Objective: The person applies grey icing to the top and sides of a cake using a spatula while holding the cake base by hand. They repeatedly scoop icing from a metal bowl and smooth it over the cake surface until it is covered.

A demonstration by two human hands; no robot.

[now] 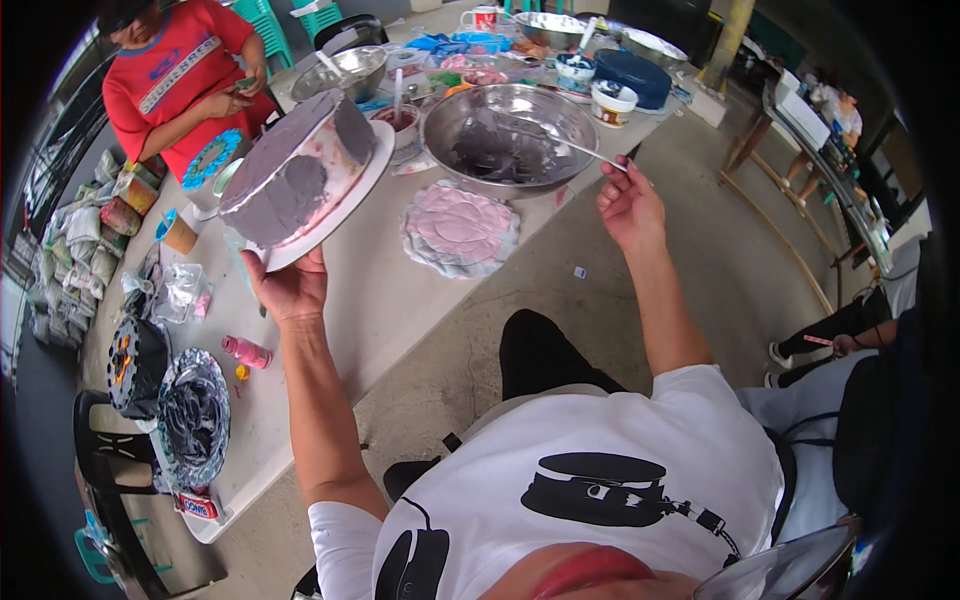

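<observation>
A cake [300, 165] with patchy grey frosting over white and pink stands tilted on a round white cake board [362, 190]. My left hand [288, 288] grips the board's near edge from below and holds it up over the table. My right hand [632, 205] pinches the thin handle of a spatula [592, 152], its far end reaching into a steel mixing bowl [462, 112]. Dark grey frosting [500, 158] coats the bowl's bottom and hides the spatula's tip. Close to the bowl lies a round board smeared with pink and grey frosting [460, 228].
Bowls and frosting tubs [612, 102] crowd the far table, beside a dark blue cake [634, 78]. A blue-bordered cake [214, 158], a pink bottle [246, 352], a black cake [138, 366] and a frosting-smeared tray [222, 400] stand left. A person in red [185, 75] stands across.
</observation>
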